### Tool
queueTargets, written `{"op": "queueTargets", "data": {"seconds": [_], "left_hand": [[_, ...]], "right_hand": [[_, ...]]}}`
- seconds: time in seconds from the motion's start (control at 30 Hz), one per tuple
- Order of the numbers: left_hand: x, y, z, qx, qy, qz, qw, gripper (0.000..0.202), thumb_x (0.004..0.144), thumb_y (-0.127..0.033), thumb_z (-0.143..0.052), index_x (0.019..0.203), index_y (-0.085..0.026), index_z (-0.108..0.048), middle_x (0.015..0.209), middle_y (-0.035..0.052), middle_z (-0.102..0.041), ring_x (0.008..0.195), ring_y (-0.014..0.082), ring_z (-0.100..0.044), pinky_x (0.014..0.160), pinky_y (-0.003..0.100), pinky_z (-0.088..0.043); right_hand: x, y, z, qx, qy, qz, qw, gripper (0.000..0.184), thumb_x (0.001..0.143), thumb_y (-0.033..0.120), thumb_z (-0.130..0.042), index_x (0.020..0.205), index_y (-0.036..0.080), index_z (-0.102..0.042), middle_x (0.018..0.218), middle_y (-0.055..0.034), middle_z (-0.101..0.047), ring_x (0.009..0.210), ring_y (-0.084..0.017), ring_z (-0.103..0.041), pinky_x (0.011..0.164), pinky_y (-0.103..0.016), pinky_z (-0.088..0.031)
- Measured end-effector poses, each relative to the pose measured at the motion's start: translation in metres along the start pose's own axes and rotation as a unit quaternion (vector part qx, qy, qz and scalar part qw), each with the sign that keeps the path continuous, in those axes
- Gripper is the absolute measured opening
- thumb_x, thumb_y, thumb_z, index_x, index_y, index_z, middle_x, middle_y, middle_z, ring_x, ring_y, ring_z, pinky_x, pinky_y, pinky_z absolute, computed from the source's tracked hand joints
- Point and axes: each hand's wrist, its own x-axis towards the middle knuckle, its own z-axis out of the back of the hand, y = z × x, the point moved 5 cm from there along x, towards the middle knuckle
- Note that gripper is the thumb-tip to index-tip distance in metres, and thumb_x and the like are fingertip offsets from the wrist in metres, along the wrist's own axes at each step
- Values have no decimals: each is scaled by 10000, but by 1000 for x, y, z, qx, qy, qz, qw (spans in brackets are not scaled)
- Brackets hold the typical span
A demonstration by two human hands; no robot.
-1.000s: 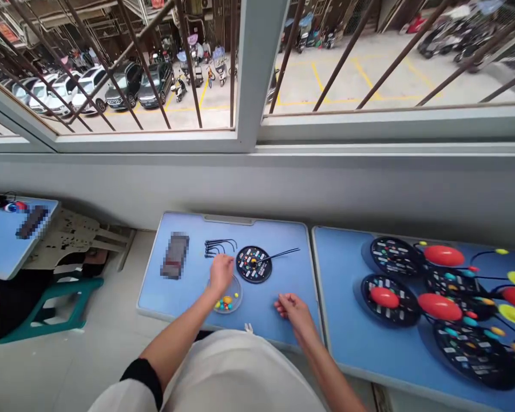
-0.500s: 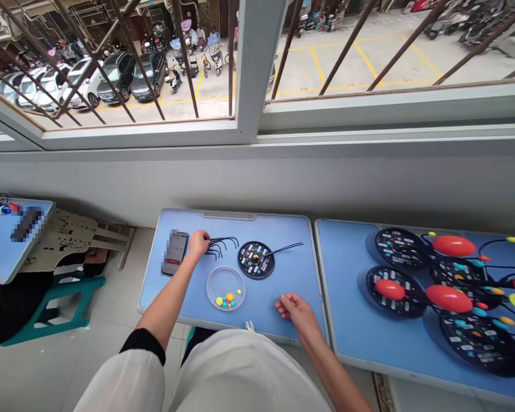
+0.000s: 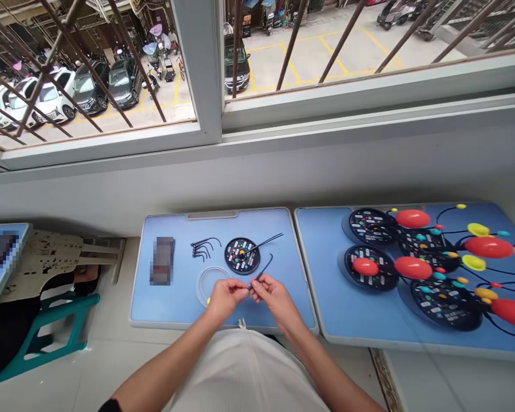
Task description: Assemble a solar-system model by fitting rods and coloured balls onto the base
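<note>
A thin black rod with a bent tip (image 3: 266, 262) slants up from between my two hands, above the near part of the blue table. My right hand (image 3: 276, 298) pinches it low on its length. The fingertips of my left hand (image 3: 226, 298) close on its lower end. Beyond them lies a round black disc (image 3: 242, 256) with coloured printing, and two thin rods stick out from its middle to the right. Several more bent black rods (image 3: 203, 247) lie left of the disc. My left hand partly covers a clear round dish (image 3: 202, 284); a bit of yellow shows in it.
A phone (image 3: 162, 261), blurred out, rests at the table's left. On the adjoining right table (image 3: 326, 297) stand several black-disc models with red ovals (image 3: 413, 268) and coloured balls. A green stool (image 3: 47, 337) and a seated person's dark clothing are at left.
My left hand has come from the rod pile to the front middle, bringing one rod. My right hand has moved left to meet it and grips the rod. The view has shifted.
</note>
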Motion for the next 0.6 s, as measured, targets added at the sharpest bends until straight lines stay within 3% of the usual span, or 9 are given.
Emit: {"op": "queueTargets", "data": {"seconds": [0.07,0.17,0.33,0.4,0.6], "left_hand": [[-3,2,-11,-49,-2,0,999,229,562,-281,-689,725,-121,-667,597,25,-631,531,107,-532,541,223,-434],[2,-1,-10,-29,-43,-17,998,198,533,-224,-698,706,-134,-660,588,7,-624,538,107,-534,543,216,-431],[23,-16,6,28,-106,-58,992,113,576,-208,-649,662,-134,-643,603,12,-633,552,115,-550,563,227,-443],[34,-21,11,34,-122,-69,990,128,599,-203,-632,706,-133,-636,640,15,-639,595,119,-568,602,233,-453],[55,-30,13,108,-149,-90,979,92,628,-142,-600,714,-140,-631,616,2,-618,592,117,-559,599,230,-446]], "right_hand": [[6,3,2,1,-9,12,1000,347,620,477,-676,610,178,-500,530,15,-572,490,-96,-473,492,-225,-367],[14,7,4,1,-15,26,1000,340,615,457,-686,591,174,-500,535,12,-578,495,-91,-470,494,-219,-363],[21,9,9,11,-29,33,999,347,617,457,-675,781,165,-586,595,-2,-610,514,-98,-484,500,-220,-373],[21,3,16,16,-50,27,998,381,621,482,-656,814,160,-592,591,-5,-607,502,-97,-479,484,-219,-365],[11,-22,43,20,-103,1,995,382,579,519,-650,663,153,-578,522,-8,-575,451,-93,-454,438,-218,-340]]}}
